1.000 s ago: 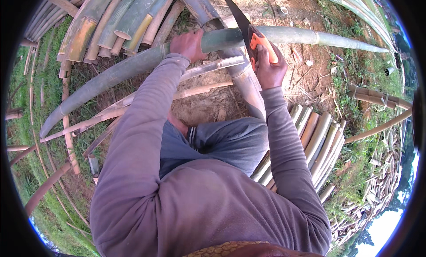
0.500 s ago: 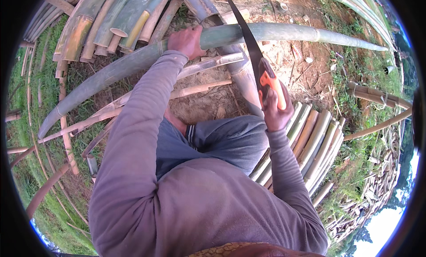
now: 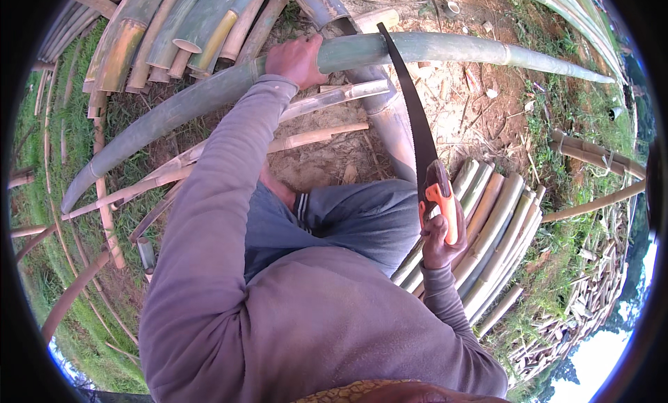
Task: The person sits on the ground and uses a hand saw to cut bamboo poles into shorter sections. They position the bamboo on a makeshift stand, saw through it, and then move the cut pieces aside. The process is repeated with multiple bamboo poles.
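Observation:
A long green bamboo pole (image 3: 459, 47) lies crosswise in front of me, curving in the wide view. My left hand (image 3: 296, 61) is wrapped over it, left of the middle. To the right of that hand, the tip end of a hand saw (image 3: 410, 100) rests against the pole, its dark blade slanting back toward me. My right hand (image 3: 444, 242) is closed round the saw's orange and dark handle, near my right knee. Under the pole, a thicker greyish bamboo piece (image 3: 390, 128) runs away from me along the ground.
Cut bamboo lengths (image 3: 494, 229) are stacked by my right leg. Thick green bamboo sections (image 3: 202, 31) lie at the far left. Split bamboo strips (image 3: 334, 100) stretch between my legs and the pole. Offcuts (image 3: 584, 312) are heaped at the right.
My right hand has drawn the saw back toward me, so the blade's tip end now lies at the pole. The left hand keeps its hold.

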Available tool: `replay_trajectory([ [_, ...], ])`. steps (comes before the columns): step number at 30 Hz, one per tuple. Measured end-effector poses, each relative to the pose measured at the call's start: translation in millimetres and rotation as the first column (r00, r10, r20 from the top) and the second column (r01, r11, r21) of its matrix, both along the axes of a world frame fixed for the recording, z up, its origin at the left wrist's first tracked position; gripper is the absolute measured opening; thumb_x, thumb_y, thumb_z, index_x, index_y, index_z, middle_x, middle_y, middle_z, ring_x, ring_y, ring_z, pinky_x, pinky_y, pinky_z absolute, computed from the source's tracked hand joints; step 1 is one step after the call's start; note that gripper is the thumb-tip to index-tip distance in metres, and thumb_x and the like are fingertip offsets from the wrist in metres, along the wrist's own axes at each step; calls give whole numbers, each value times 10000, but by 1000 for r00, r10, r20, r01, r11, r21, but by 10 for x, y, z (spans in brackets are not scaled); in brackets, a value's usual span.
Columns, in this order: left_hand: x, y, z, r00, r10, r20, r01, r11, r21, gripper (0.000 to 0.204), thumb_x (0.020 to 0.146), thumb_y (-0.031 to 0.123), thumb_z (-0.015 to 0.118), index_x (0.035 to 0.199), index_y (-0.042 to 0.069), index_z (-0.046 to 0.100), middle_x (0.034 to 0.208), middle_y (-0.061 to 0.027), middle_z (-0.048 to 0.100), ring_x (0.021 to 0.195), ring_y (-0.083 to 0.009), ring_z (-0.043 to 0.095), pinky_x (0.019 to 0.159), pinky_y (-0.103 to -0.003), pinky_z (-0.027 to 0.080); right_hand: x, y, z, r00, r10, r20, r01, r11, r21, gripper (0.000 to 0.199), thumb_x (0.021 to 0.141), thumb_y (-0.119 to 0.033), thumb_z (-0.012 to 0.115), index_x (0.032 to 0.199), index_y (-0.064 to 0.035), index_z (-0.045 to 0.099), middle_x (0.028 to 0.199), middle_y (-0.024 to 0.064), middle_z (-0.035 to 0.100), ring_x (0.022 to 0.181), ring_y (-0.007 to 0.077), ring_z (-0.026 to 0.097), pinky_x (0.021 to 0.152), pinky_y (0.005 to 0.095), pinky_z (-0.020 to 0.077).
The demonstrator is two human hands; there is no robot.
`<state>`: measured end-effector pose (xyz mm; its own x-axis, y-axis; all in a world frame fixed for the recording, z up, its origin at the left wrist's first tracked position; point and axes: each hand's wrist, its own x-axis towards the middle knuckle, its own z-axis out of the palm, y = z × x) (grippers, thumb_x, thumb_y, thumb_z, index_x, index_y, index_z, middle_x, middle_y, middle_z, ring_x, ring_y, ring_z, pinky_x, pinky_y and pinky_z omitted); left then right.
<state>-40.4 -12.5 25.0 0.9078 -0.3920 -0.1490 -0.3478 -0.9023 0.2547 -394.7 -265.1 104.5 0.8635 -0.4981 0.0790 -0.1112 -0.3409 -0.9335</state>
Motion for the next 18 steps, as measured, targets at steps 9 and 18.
replay_trajectory([
  [9, -49, -86, 109, 999, -23, 32, 23, 1000, -12, 733, 737, 458, 918, 1305, 131, 590, 1179, -150, 732, 1076, -360, 750, 948, -512, 598, 2271, 64, -369, 994, 53, 96, -53, 999, 0, 428, 1007, -197, 731, 1355, 47, 676, 1123, 180, 771, 1002, 210, 742, 882, 347, 579],
  [18, -14, -40, 78, 1000, 12, 11, -12, 1000, 23, 704, 730, 436, 919, 1277, 132, 597, 1183, -132, 728, 1081, -350, 747, 944, -498, 596, 272, -56, -205, 998, 44, 53, -40, 997, -73, 645, 1048, -425, 671, 1423, 94, 592, 1107, 133, 748, 622, 55, 572, 565, 213, 479],
])
